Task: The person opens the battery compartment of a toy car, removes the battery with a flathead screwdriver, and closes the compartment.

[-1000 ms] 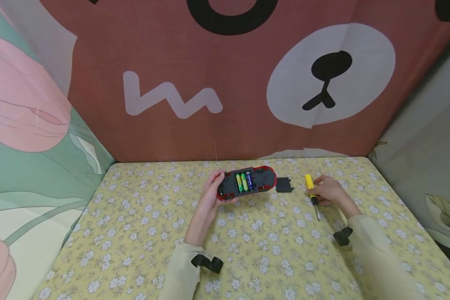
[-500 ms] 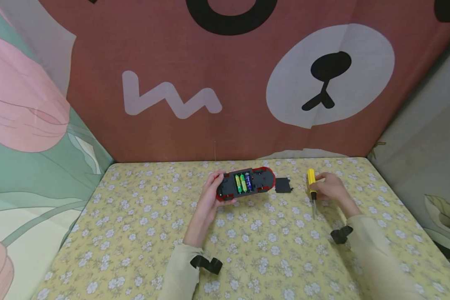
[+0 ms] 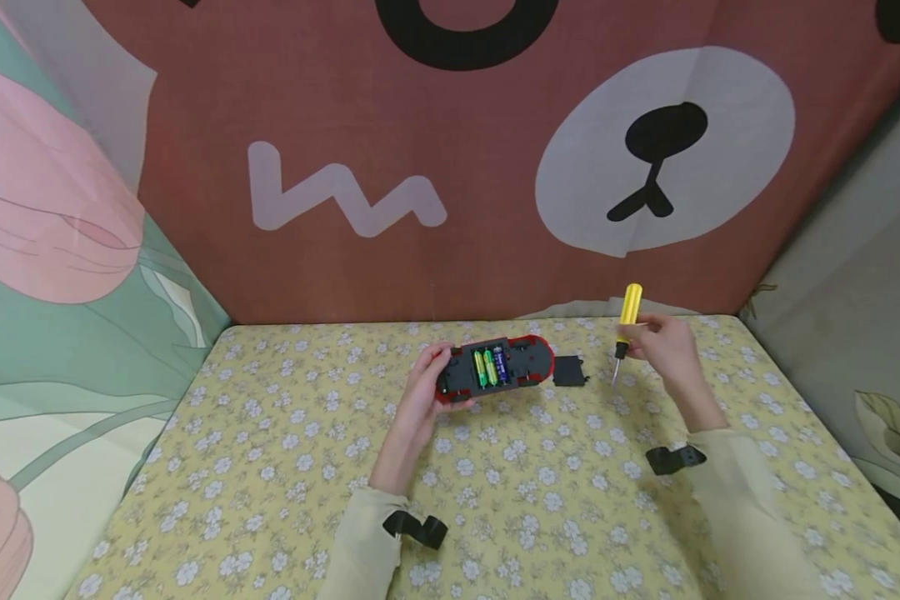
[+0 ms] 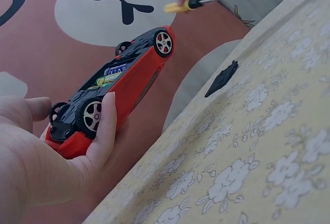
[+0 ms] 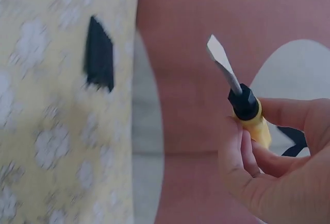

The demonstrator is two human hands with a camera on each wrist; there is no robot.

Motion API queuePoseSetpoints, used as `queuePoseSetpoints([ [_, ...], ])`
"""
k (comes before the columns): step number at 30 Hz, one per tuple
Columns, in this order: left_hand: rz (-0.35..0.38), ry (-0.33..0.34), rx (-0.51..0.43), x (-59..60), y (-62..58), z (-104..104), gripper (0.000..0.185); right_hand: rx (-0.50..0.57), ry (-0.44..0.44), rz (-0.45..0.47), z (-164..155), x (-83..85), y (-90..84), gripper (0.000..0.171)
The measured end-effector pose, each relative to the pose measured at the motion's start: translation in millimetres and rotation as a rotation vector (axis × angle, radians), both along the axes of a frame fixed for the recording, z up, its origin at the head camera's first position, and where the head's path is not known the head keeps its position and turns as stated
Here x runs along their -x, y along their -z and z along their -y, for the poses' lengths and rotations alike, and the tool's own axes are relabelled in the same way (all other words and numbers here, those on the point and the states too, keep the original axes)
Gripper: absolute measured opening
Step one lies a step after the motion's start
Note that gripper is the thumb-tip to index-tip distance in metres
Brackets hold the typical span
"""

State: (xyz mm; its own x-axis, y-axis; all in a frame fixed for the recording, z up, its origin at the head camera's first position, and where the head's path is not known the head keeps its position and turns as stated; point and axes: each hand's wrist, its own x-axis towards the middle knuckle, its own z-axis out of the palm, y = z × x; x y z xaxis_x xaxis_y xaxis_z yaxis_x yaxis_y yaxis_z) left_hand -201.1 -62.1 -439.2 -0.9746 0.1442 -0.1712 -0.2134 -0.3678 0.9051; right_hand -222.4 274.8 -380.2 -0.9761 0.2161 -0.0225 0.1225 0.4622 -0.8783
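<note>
Fingers point(image 5: 242, 154) pinch screwdriver point(image 3: 627, 317) handle, blade down; left hand point(image 3: 420, 392) grips upturned toy car point(image 3: 495, 367).

toy car point(image 3: 495, 367): red body, black underside up, battery bay open with green and blue cells showing; its left end is cupped in the left hand point(image 3: 426, 385).
screwdriver point(image 3: 625, 321): yellow handle, black collar, flat blade; near upright, tip down, pinched in the right hand point(image 3: 663, 343).
</note>
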Motion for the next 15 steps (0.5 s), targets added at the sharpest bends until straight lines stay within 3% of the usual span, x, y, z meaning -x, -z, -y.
queuePoseSetpoints([
  [15, 0.010, 0.023, 0.001, -0.3, 0.6, -0.6, 0.041, 0.178, 0.019, -0.184, 35.8, -8.8, -30.6, 0.038],
])
